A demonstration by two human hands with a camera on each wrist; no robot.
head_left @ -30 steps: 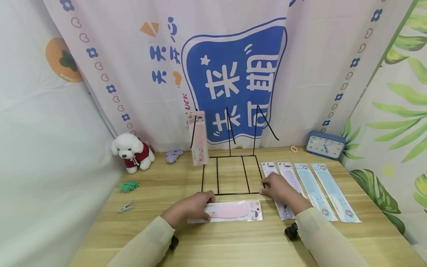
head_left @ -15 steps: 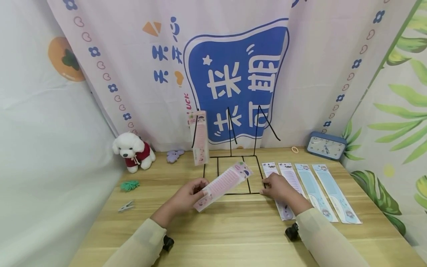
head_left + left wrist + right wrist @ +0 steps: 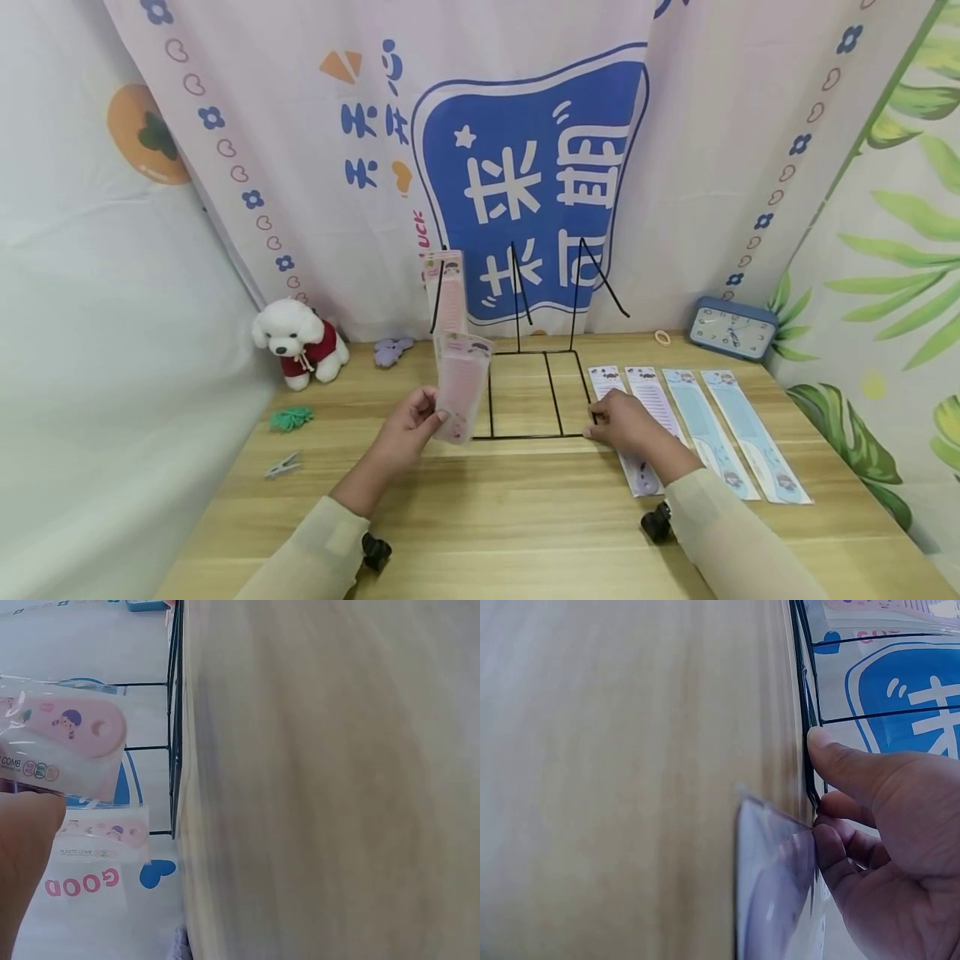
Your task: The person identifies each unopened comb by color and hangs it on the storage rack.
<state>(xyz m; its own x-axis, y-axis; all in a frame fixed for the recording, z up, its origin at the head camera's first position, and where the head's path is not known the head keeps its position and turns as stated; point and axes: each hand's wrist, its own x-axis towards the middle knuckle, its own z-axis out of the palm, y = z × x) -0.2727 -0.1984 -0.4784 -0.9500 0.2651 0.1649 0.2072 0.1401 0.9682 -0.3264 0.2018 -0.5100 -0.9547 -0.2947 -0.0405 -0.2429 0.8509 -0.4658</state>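
Holding a pink packaged comb [image 3: 461, 385] upright by its lower end, the left hand [image 3: 411, 425] pinches it before the wire rack [image 3: 525, 392]; a second ago it lay flat on the bench [image 3: 525, 533]. Left wrist: light, slick sleeve, best gripped by its stiff end. Right wrist: right hand [image 3: 885, 825] pinches the rack's front wire.

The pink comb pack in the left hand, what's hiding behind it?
Behind the pink comb pack hangs another pink pack on the wire rack. Its lower end is covered.
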